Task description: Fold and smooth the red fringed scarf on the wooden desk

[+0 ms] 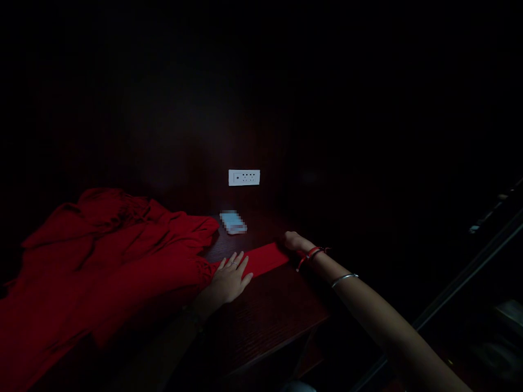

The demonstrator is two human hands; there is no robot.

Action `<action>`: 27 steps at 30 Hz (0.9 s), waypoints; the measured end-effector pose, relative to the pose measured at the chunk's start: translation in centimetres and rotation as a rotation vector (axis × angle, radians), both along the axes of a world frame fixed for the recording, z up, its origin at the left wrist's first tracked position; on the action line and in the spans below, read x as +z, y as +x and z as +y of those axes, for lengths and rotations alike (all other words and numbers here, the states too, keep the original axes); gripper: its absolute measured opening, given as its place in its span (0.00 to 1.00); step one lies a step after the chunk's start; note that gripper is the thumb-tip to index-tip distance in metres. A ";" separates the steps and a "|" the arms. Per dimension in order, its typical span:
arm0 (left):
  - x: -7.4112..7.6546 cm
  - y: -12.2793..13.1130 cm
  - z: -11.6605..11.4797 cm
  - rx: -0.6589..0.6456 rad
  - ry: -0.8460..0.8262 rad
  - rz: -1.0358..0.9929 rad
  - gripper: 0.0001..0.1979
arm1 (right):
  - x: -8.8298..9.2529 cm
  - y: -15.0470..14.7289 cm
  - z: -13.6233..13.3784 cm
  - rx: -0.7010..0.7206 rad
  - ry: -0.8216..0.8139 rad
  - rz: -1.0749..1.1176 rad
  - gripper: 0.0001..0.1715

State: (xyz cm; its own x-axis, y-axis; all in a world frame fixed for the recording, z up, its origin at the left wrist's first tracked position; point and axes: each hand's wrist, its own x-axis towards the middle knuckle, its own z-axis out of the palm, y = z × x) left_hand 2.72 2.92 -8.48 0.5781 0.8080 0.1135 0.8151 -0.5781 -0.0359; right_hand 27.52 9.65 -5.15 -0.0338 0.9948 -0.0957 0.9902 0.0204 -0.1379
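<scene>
A large red cloth [122, 256] lies bunched and wrinkled at the left. From it a narrow, flat strip of the same cloth [265, 258], sleeve-like in shape, runs rightward over the dark wooden surface. My left hand [229, 280] presses flat on this strip near the bunched part, fingers stretched and a ring on one of them. At the strip's far right end, my right hand [293, 240] is closed on the cloth; its fingertips are mostly hidden. Between the two hands the strip looks stretched smooth.
A pale, pixelated flat object [232, 222] lies on the dark wooden surface [269, 316] behind the strip. A white socket panel [244, 177] is set in the dark back wall. The surface's front edge runs below my hands. Deep shadow hides much of the right side.
</scene>
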 end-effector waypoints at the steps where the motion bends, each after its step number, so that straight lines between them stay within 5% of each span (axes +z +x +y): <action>1: 0.1 0.0 0.0 0.000 0.000 0.000 0.26 | 0.0 0.9 -0.1 -0.029 -0.017 -0.009 0.14; 7: 0.1 0.3 0.1 0.005 -0.024 0.000 0.27 | 0.7 4.0 -1.3 -0.084 0.048 -0.001 0.15; 14: 0.2 0.1 0.1 0.003 -0.033 -0.007 0.27 | -0.4 -0.8 -1.0 0.249 0.173 0.147 0.26; 23: 1.4 -0.3 -0.4 0.040 -0.143 0.054 0.27 | -2.3 4.5 -3.0 -0.013 0.352 0.077 0.26; 27: 1.5 -0.2 -0.6 0.046 -0.147 0.063 0.27 | -2.5 3.7 -5.5 0.143 0.447 0.200 0.25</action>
State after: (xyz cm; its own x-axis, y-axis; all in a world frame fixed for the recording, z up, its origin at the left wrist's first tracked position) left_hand 2.50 2.36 -6.94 0.5425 0.8389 -0.0436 0.8396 -0.5432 -0.0054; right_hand 31.25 4.16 -7.61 -0.1470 0.9211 0.3605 0.9281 0.2545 -0.2716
